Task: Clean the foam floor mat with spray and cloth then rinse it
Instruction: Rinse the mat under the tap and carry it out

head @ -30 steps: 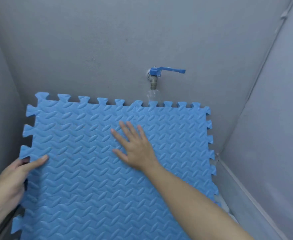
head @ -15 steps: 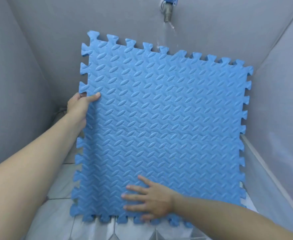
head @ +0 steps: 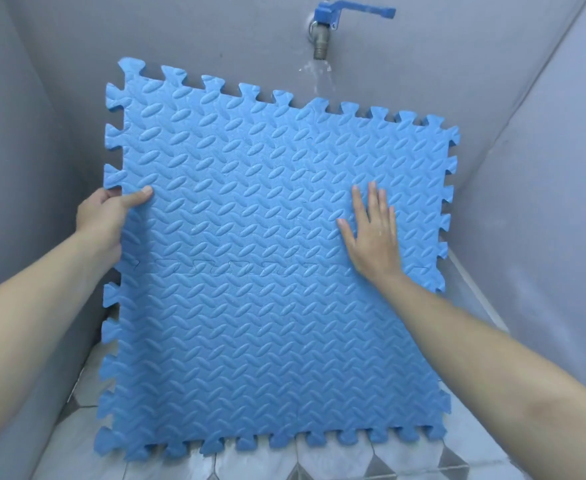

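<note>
A blue foam floor mat [head: 250, 306] with jigsaw edges and an embossed leaf pattern stands upright, leaning toward the grey back wall. My left hand [head: 106, 216] grips its left edge, thumb on the front face and fingers behind. My right hand [head: 372, 230] lies flat on the mat's upper right area with straight fingers. Above the mat's top right edge, a metal tap [head: 321, 32] with a blue lever runs water [head: 319, 76] down behind the mat's top rim.
Grey walls [head: 544, 202] close in on the left, back and right. Below the mat's lower edge lies a wet tiled floor [head: 371, 459] with pale and dark tiles.
My right hand has slid from the mat's bottom edge up to its upper right area. The view has dropped back slightly, so the tap's lever shows again. My left hand keeps its grip.
</note>
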